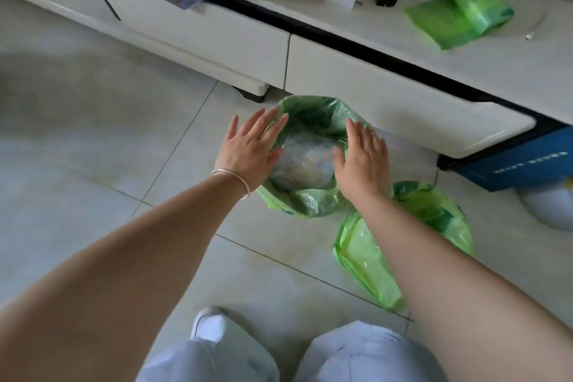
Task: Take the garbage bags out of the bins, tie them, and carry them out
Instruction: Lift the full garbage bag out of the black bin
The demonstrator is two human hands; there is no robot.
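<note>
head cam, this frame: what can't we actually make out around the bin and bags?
- Bin body: hidden by the green liner bag folded over its rim, head view.
- Contents: only a blurred clear plastic bundle; items inside unreadable.
- Second green bag on the floor: partly covered by the right forearm; tied or not, cannot tell.
- Blue box: print too small to read.
- Left hand, right hand: open, contact with liner unclear.

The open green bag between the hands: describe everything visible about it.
The open green bag is thin, translucent, crinkled plastic, its mouth spread wide, on the tiled floor before a white cabinet. A clear plastic bundle sits inside. The left hand and right hand, both open, flank its rim.
</note>
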